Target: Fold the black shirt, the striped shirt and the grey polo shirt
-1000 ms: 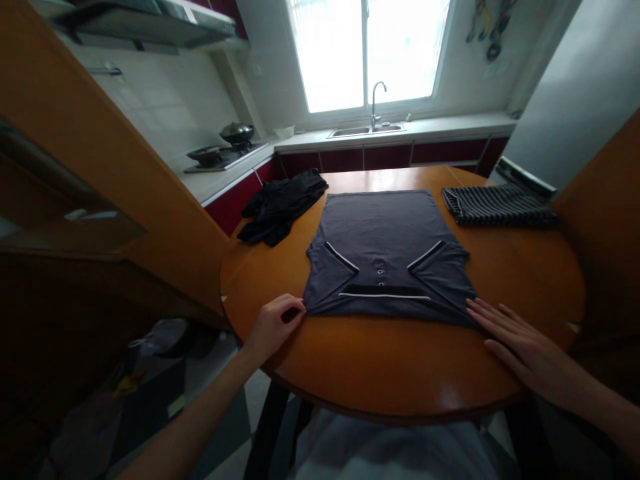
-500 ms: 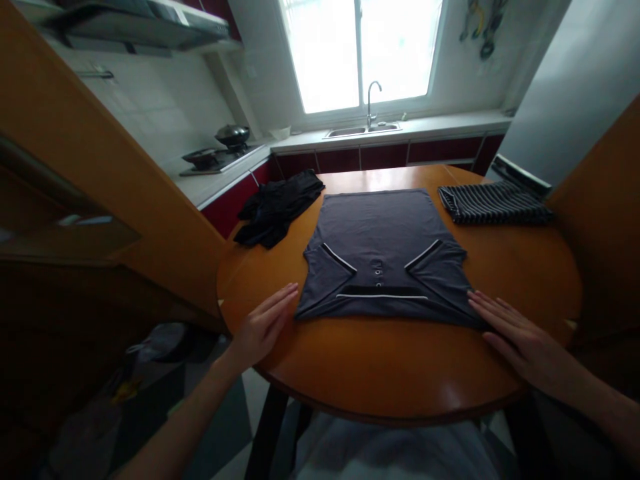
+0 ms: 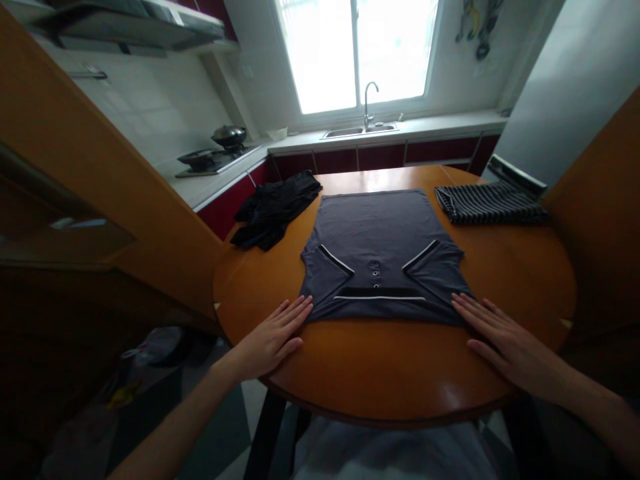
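A dark grey polo shirt (image 3: 375, 230) lies spread on the round wooden table (image 3: 380, 373). Its collar edge is nearest me, and both sleeves are folded inward, their black-and-white cuffs slanting toward the buttons. My left hand (image 3: 273, 340) rests with fingers stretched out, the tips on the shirt's near left corner. On the other side, my right hand (image 3: 503, 343) lies flat with its fingertips on the near right corner. Neither hand grips the cloth.
A crumpled black garment (image 3: 277, 207) lies at the table's back left. Folded striped cloth (image 3: 493, 203) sits at the back right. Beyond the table are a counter with a sink (image 3: 360, 130), a stove with pans (image 3: 230, 135), and a window.
My left hand has moved right, from beside the shirt onto its near left corner. My right hand has slid slightly left over the opposite corner.
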Available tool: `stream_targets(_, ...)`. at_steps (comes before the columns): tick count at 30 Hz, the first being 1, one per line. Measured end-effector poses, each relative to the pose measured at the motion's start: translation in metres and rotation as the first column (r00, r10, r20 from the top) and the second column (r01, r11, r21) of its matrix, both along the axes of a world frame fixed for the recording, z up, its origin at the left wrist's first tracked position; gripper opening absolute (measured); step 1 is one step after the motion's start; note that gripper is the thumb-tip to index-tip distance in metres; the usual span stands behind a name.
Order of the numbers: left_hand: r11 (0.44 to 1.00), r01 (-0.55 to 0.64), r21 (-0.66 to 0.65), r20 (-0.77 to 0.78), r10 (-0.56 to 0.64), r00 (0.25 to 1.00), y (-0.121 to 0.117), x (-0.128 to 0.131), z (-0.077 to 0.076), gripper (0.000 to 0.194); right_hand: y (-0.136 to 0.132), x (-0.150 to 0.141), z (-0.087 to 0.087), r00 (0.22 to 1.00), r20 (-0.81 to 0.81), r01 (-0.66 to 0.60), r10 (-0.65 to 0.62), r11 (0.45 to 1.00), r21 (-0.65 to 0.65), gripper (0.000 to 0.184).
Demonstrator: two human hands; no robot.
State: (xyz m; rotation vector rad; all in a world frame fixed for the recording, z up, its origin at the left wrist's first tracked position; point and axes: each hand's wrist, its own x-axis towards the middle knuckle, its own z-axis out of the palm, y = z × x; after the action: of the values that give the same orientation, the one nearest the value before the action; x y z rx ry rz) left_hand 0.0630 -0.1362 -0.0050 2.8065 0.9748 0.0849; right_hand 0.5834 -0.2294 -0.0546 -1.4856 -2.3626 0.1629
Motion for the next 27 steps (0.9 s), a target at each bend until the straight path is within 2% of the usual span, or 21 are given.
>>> stream_targets(6, 0.992, 0.095, 0.079, 0.129, -0.105, 0.986, 0.011, -0.019, 0.003, 0.045, 0.002, 0.016, 0.008, 0.994, -0.011, -0.109, 0.11, 0.99, 0.092, 0.046)
stream_targets(10, 0.981, 0.15, 0.124, 0.129, -0.166, 0.978, 0.015, -0.031, 0.003, 0.045, 0.003, 0.027, 0.014, 0.984, 0.037, -0.178, 0.174, 0.97, 0.166, 0.043)
stream_targets(15, 0.946, 0.216, 0.242, 0.123, -0.25, 0.96, 0.019, -0.032, 0.002, 0.046, 0.005, 0.029, 0.017, 0.978, 0.068, -0.209, 0.199, 0.956, 0.207, 0.039)
stream_targets(22, 0.898, 0.295, 0.325, 0.116, -0.348, 0.93, 0.027, -0.026, 0.003, 0.04, 0.006, 0.028, 0.024, 0.969, 0.103, -0.241, 0.225, 0.954, 0.18, 0.049)
stream_targets(27, 0.922, 0.256, 0.291, 0.173, -0.314, 0.934, 0.03, -0.021, 0.002, 0.03, 0.004, 0.03, 0.027, 0.972, 0.092, -0.229, 0.215, 0.954, 0.191, 0.049)
